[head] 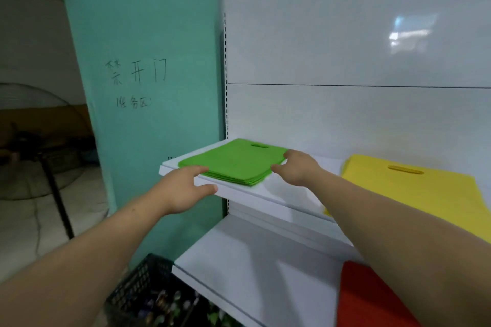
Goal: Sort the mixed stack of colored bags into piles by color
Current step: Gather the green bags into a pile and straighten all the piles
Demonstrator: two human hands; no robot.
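A pile of green bags (233,162) lies flat at the left end of the upper white shelf (279,199). My left hand (183,188) touches the pile's near left corner, its fingers straight and its thumb along the shelf's front edge. My right hand (295,167) rests against the pile's right edge with relaxed fingers. A pile of yellow bags (425,191) lies to the right on the same shelf. On the lower shelf (252,273), a red bag (369,297) shows at the bottom right, partly hidden by my right forearm.
A teal wall panel (148,87) with handwriting stands left of the shelving. A black mesh basket (148,292) with small items sits on the floor below. A floor fan (34,146) stands at far left. The white back panel (345,48) rises behind the shelves.
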